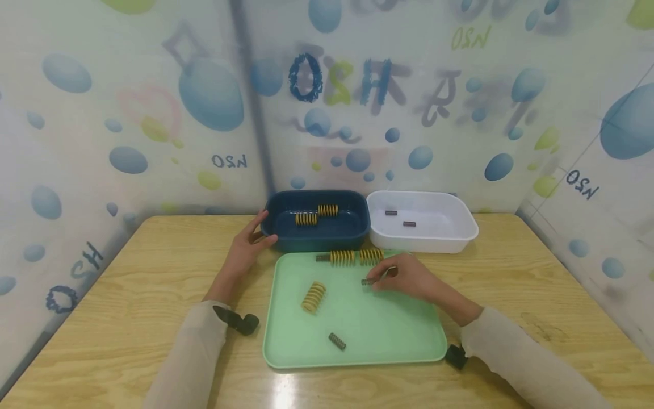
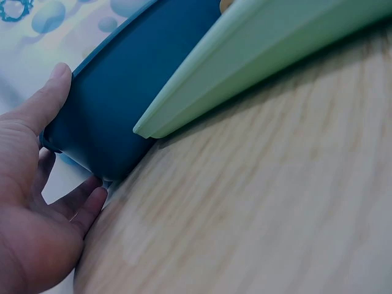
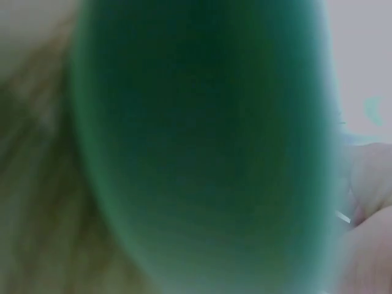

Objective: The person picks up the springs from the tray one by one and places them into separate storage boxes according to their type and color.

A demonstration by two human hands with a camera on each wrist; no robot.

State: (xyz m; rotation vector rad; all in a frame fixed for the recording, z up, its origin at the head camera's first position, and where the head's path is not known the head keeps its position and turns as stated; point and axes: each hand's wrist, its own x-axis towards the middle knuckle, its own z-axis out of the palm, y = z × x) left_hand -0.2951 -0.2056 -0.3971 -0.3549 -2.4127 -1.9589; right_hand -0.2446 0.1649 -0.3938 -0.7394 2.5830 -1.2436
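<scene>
just below and right of centre, the right hand (image 1: 406, 277) pinches a grey spring (image 1: 366, 282) over the tray (image 1: 390, 335) — grip nearly closed; the left hand (image 1: 245, 248), spread wide, holds the blue bin (image 1: 318, 245) — mid-frame.

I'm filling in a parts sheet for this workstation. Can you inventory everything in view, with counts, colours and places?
Table: one, light wood, beneath everything
Backdrop: panel count unclear, white with blue and green drops, around the table
Tray: one, pale green, on the table
Blue bin: one, dark blue, behind the tray, left
White bin: one, white, right of the blue bin
Yellow springs: five, yellow, two in the blue bin, three on the tray
Small springs: five, dark grey, two in the white bin, three at the tray
Wrist devices: two, dark, one per wrist
Sleeves: two, beige, on the forearms
Left grip: one, bare, holding the blue bin's left end
Right grip: one, bare, pinching a small spring
</scene>
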